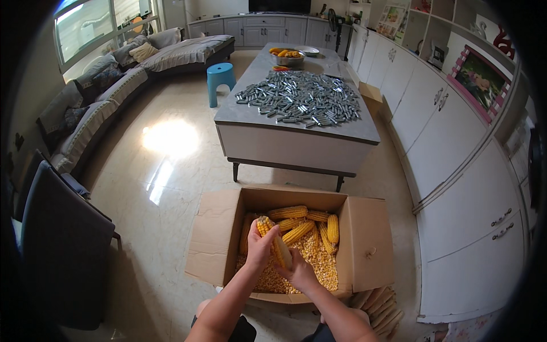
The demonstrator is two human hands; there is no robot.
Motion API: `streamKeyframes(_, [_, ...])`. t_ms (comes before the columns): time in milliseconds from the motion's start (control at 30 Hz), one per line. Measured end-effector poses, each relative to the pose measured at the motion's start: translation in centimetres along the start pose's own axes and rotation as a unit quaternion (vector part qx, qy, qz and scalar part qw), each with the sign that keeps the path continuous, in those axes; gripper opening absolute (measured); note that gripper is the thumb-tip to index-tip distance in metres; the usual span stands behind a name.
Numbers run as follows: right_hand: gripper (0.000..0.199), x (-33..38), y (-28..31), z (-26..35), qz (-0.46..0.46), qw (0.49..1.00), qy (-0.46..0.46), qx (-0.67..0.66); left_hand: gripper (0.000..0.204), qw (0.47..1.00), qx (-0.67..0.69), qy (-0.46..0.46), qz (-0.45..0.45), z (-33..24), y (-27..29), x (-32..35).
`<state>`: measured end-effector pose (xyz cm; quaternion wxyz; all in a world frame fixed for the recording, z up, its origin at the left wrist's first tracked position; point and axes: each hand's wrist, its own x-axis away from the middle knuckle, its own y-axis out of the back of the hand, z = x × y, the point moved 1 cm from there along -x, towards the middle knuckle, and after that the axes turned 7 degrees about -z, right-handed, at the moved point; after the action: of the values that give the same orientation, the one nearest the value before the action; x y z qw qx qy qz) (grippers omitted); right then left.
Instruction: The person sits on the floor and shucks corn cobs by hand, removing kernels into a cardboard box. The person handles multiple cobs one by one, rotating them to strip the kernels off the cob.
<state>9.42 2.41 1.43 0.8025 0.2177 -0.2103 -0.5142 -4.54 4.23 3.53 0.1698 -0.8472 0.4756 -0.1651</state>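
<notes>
An ear of corn (283,252) is held above an open cardboard box, its upper end still yellow with kernels and its lower side stripped pale. My left hand (261,246) is closed around the upper part. My right hand (298,271) grips the lower end, its fingertips partly hidden. Inside the cardboard box (369,242), loose corn kernels (321,272) cover the bottom. Several whole ears of corn (288,212) lie on them along the far and right sides.
Bare corncobs (380,310) are piled right of the box on the floor. Beyond it stands a grey table (228,114) covered with small metallic cylinders (302,97) and a bowl (288,61) of corn. A blue stool (220,77), a dark chair (62,245) and white cabinets (456,228) surround it.
</notes>
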Motion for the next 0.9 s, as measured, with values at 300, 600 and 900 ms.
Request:
streamKeyframes(300, [0.057, 0.2, 0.4, 0.8, -0.021, 0.999, 0.036, 0.021, 0.021, 0.997, 0.072, 0.03, -0.012, -0.9, -0.7, 0.3])
streamKeyframes(600, [0.06, 0.6, -0.2, 0.9, -0.01, 1.0, 0.019, 0.023, 0.021, 0.999, -0.009, 0.011, -0.029, -0.2, -0.2, 0.2])
streamKeyframes(900, [0.06, 0.4, -0.1, 1.5, 0.003, 1.0, -0.01, 0.016, 0.017, 0.993, 0.093, 0.042, -0.062, -1.5, -1.3, 0.6])
